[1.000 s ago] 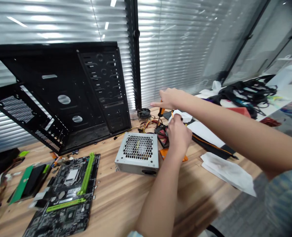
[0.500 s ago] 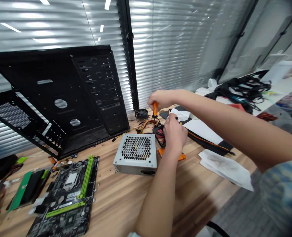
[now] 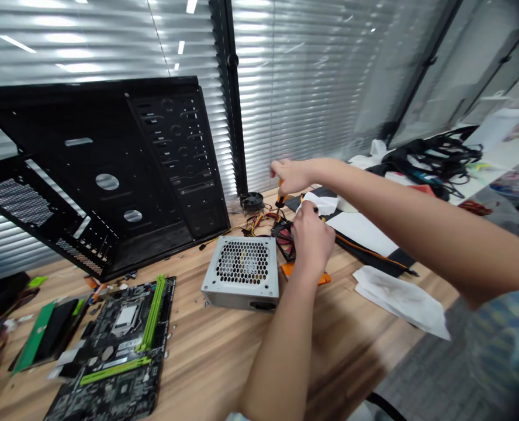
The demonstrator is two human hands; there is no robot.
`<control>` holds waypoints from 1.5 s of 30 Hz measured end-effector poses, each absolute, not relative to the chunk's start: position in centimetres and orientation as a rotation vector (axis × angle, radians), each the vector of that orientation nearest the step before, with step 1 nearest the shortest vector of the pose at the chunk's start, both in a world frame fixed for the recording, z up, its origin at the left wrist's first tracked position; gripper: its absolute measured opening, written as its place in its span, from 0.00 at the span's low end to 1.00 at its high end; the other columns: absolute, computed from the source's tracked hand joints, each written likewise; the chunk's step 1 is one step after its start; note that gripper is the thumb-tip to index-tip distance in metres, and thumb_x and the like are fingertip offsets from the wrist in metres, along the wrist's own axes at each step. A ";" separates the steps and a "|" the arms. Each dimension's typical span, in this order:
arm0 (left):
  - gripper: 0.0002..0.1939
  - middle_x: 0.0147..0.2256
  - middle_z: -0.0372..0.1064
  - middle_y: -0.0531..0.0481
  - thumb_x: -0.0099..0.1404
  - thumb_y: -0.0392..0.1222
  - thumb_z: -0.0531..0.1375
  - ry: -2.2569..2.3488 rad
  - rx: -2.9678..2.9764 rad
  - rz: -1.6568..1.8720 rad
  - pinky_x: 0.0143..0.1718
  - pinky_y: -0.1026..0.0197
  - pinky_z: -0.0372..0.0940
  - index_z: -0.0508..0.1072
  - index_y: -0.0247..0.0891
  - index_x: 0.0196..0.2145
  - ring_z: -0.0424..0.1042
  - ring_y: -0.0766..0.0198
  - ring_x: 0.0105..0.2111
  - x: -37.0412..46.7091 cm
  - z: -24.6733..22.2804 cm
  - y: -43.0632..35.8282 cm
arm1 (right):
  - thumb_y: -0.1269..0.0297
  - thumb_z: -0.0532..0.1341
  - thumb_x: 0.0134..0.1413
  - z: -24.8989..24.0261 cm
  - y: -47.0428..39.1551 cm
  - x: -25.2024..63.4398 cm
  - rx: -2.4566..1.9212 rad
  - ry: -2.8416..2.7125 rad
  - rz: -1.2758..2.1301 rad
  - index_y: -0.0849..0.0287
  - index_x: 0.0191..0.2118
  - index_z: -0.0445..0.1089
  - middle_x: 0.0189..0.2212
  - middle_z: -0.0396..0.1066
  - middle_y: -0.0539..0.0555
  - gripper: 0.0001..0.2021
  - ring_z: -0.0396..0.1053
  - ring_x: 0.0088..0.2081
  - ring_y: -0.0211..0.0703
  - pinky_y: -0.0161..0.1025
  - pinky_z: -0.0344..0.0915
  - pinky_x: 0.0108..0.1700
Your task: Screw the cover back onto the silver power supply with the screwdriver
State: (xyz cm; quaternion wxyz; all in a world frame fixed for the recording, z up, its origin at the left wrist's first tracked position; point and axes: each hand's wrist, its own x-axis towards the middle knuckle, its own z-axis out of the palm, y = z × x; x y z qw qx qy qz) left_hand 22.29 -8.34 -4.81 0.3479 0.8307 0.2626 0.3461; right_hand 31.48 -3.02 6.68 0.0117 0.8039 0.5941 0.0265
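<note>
My right hand [image 3: 292, 175] is closed around the orange handle of a screwdriver [image 3: 281, 200], which points down. Its tip meets the top of a cooling fan [image 3: 286, 241] with red blades in a black frame. Curled against the fan's right side is my left hand [image 3: 314, 234], holding it; its fingertips are partly hidden. Coloured cables [image 3: 259, 219] lie just behind the fan. To the left sits a grey power supply [image 3: 242, 272] with its honeycomb grille facing up. An orange flat piece [image 3: 324, 278] shows beneath my left wrist.
A black computer case [image 3: 110, 175] stands open at the back left. A motherboard [image 3: 119, 345] with green slots lies at the front left. Behind the power supply is a small black fan [image 3: 253, 202]. Papers [image 3: 402, 298] and a dark pouch [image 3: 373, 254] lie on the right.
My right hand has shifted slightly to the right, its grip on the screwdriver handle has changed, and the fingers cover more of it. My left hand stays nearly where it was.
</note>
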 end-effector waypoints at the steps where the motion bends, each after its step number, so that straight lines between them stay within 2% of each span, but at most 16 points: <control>1: 0.14 0.43 0.73 0.41 0.60 0.27 0.54 0.685 2.156 0.894 0.45 0.57 0.66 0.63 0.41 0.43 0.73 0.51 0.46 22.3 -4.8 -8.3 | 0.68 0.67 0.47 7.0 -3.3 31.8 2.467 1.940 -0.010 0.62 0.57 0.63 0.51 0.70 0.63 0.29 0.72 0.44 0.51 0.40 0.68 0.42; 3: 0.15 0.43 0.73 0.41 0.60 0.27 0.54 0.695 2.151 0.887 0.45 0.56 0.66 0.63 0.41 0.43 0.73 0.51 0.46 22.4 -4.8 -8.4 | 0.72 0.65 0.49 7.4 -3.8 32.1 2.409 2.014 -0.164 0.59 0.57 0.62 0.49 0.72 0.59 0.27 0.72 0.42 0.46 0.37 0.67 0.41; 6: 0.16 0.43 0.73 0.41 0.60 0.27 0.53 0.689 2.135 0.883 0.45 0.56 0.66 0.63 0.41 0.44 0.73 0.51 0.46 22.3 -4.8 -8.5 | 0.61 0.60 0.59 7.5 -4.1 31.5 2.461 1.850 -0.153 0.59 0.51 0.68 0.38 0.76 0.58 0.15 0.74 0.38 0.49 0.41 0.68 0.39; 9: 0.17 0.44 0.72 0.39 0.60 0.26 0.52 0.688 2.138 0.878 0.46 0.55 0.66 0.63 0.40 0.45 0.73 0.50 0.48 22.2 -4.6 -8.7 | 0.49 0.54 0.63 6.8 -3.7 30.2 2.583 1.617 0.189 0.63 0.45 0.74 0.38 0.76 0.66 0.21 0.75 0.42 0.59 0.48 0.68 0.41; 12: 0.17 0.44 0.72 0.39 0.60 0.25 0.51 0.686 2.147 0.876 0.47 0.55 0.65 0.63 0.40 0.45 0.73 0.50 0.48 22.1 -4.5 -8.8 | 0.47 0.54 0.61 6.3 -3.2 29.6 2.639 1.520 0.397 0.64 0.45 0.74 0.43 0.74 0.70 0.24 0.72 0.48 0.66 0.53 0.67 0.45; 14: 0.17 0.44 0.72 0.39 0.59 0.25 0.51 0.681 2.150 0.874 0.47 0.56 0.65 0.63 0.40 0.45 0.73 0.50 0.48 22.1 -4.5 -8.8 | 0.48 0.58 0.59 6.3 -3.0 29.9 2.597 1.618 0.291 0.63 0.48 0.73 0.46 0.74 0.69 0.23 0.71 0.49 0.64 0.51 0.67 0.45; 18: 0.16 0.45 0.72 0.40 0.60 0.27 0.53 0.716 2.156 0.842 0.45 0.56 0.66 0.63 0.41 0.45 0.73 0.51 0.47 22.1 -4.6 -8.7 | 0.62 0.63 0.54 6.6 -3.4 31.8 2.343 2.057 -0.098 0.60 0.58 0.64 0.51 0.72 0.61 0.26 0.72 0.46 0.49 0.39 0.67 0.43; 20: 0.16 0.45 0.72 0.40 0.60 0.27 0.54 0.725 2.162 0.833 0.45 0.56 0.66 0.63 0.41 0.45 0.73 0.51 0.47 22.1 -4.7 -8.8 | 0.62 0.61 0.56 6.7 -3.7 32.4 2.285 2.084 -0.083 0.58 0.55 0.67 0.47 0.74 0.58 0.21 0.72 0.43 0.47 0.38 0.66 0.41; 22: 0.17 0.45 0.71 0.39 0.60 0.27 0.53 0.713 2.171 0.835 0.46 0.56 0.66 0.63 0.40 0.45 0.72 0.50 0.47 22.2 -4.6 -8.9 | 0.57 0.60 0.57 6.8 -3.9 32.3 2.280 1.998 0.038 0.59 0.48 0.71 0.42 0.76 0.58 0.16 0.73 0.40 0.48 0.39 0.65 0.39; 24: 0.17 0.45 0.71 0.39 0.60 0.26 0.53 0.695 2.172 0.835 0.46 0.55 0.66 0.63 0.40 0.45 0.72 0.50 0.48 22.2 -4.5 -9.0 | 0.53 0.59 0.58 6.9 -3.8 31.6 2.293 1.909 0.103 0.61 0.44 0.74 0.37 0.77 0.60 0.17 0.73 0.37 0.49 0.40 0.65 0.38; 27: 0.17 0.45 0.72 0.39 0.60 0.26 0.52 0.684 2.154 0.820 0.48 0.54 0.65 0.64 0.40 0.46 0.72 0.50 0.49 22.3 -4.5 -9.3 | 0.53 0.57 0.59 7.0 -3.4 29.9 2.389 1.789 0.081 0.64 0.38 0.77 0.28 0.77 0.62 0.18 0.75 0.34 0.51 0.42 0.67 0.37; 32: 0.18 0.45 0.72 0.38 0.61 0.25 0.51 0.741 2.169 0.825 0.49 0.53 0.65 0.65 0.39 0.46 0.71 0.49 0.50 22.0 -4.3 -9.4 | 0.49 0.60 0.57 6.8 -2.7 28.4 2.617 1.644 0.137 0.65 0.36 0.77 0.21 0.74 0.63 0.21 0.76 0.31 0.54 0.44 0.70 0.36; 40: 0.19 0.47 0.72 0.38 0.60 0.25 0.52 0.808 2.105 0.873 0.49 0.55 0.64 0.64 0.38 0.48 0.71 0.50 0.51 21.8 -4.1 -8.8 | 0.50 0.58 0.57 6.2 -2.8 28.9 2.734 1.609 0.171 0.64 0.41 0.77 0.30 0.76 0.66 0.21 0.75 0.39 0.58 0.47 0.70 0.42; 45: 0.18 0.48 0.72 0.38 0.61 0.26 0.53 0.814 2.131 0.840 0.48 0.55 0.65 0.64 0.39 0.48 0.72 0.50 0.51 22.0 -4.3 -9.0 | 0.41 0.59 0.52 5.6 -3.3 29.8 2.741 1.626 0.261 0.63 0.46 0.75 0.42 0.76 0.68 0.28 0.74 0.45 0.59 0.47 0.70 0.44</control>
